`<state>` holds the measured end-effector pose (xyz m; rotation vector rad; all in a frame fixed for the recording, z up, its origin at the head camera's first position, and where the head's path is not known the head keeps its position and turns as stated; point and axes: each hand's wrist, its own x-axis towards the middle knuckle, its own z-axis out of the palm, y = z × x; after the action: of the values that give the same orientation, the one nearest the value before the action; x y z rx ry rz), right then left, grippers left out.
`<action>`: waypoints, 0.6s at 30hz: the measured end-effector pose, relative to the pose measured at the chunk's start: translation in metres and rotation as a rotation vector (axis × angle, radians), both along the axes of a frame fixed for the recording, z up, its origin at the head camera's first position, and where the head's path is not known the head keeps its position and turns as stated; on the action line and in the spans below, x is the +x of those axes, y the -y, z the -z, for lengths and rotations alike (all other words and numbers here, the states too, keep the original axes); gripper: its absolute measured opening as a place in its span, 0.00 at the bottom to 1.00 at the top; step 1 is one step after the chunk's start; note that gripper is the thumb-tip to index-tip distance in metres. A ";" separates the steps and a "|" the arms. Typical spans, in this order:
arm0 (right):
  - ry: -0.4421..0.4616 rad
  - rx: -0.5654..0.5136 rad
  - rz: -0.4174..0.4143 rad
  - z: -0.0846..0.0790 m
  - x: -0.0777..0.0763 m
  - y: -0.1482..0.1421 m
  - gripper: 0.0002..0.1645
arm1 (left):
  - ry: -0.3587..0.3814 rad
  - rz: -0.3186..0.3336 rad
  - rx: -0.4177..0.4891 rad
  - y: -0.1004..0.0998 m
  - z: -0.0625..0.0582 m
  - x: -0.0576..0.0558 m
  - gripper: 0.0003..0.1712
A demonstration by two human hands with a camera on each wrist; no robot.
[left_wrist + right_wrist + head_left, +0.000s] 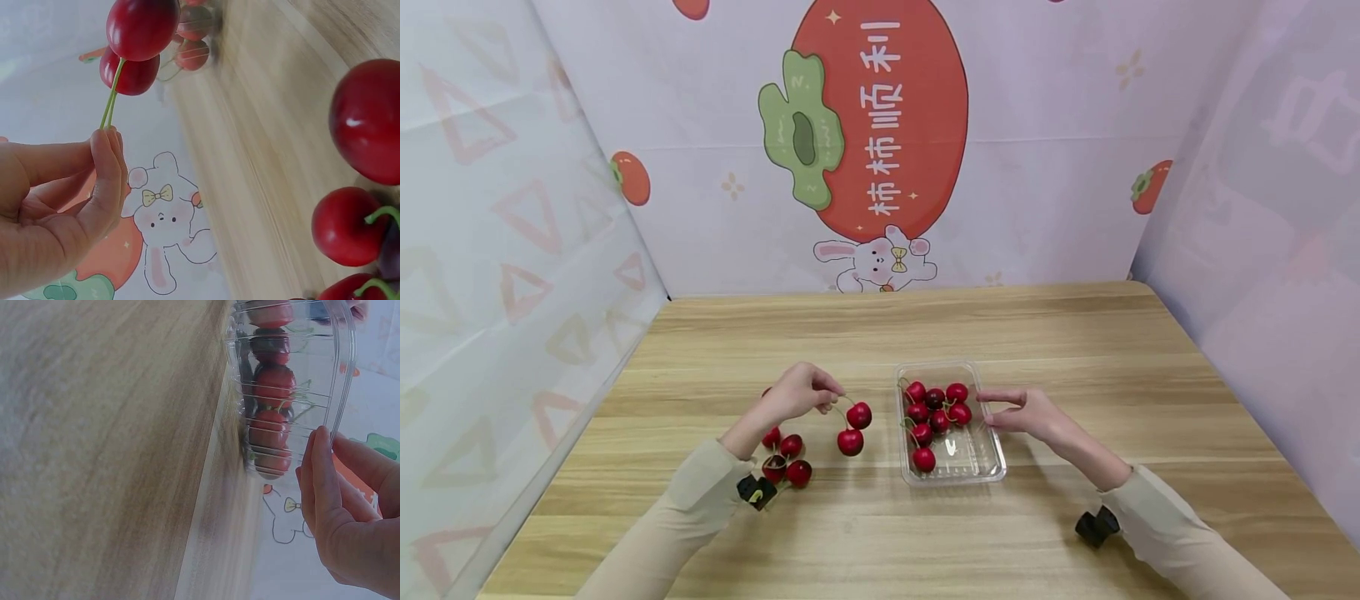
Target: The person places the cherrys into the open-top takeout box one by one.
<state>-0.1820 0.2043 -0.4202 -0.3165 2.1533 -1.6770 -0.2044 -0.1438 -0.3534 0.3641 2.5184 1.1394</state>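
Note:
My left hand [801, 390] pinches two thin green stems [110, 103] between thumb and fingertips. A pair of dark red cherries [854, 428] dangles from them over the table, left of a clear plastic container [951, 479]. Several cherries [937, 422] lie inside that container, mostly in its left and far part. At its right rim, my right hand [1037, 417] pinches the edge between thumb and fingers, as the right wrist view shows. Below my left wrist, more loose cherries [792, 447] with stems sit on the wood, partly hidden by the hand and sleeve.
The wood-grain table [880, 542] runs back to a printed cloth backdrop [1037, 208] with a persimmon and a rabbit. Cloth walls [497, 250] stand at left and right. A black wrist strap [757, 492] is on each sleeve.

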 end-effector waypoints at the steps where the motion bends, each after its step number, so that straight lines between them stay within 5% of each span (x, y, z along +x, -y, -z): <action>1: -0.001 0.002 0.000 0.000 0.000 0.000 0.29 | 0.000 0.003 0.000 -0.001 0.000 0.000 0.08; 18: -0.012 -0.008 -0.008 0.000 0.001 0.000 0.29 | -0.022 0.038 0.024 -0.022 -0.002 -0.002 0.07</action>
<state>-0.1813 0.2041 -0.4198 -0.3375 2.1521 -1.6838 -0.2063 -0.1215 -0.3514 0.4317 2.5075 1.1579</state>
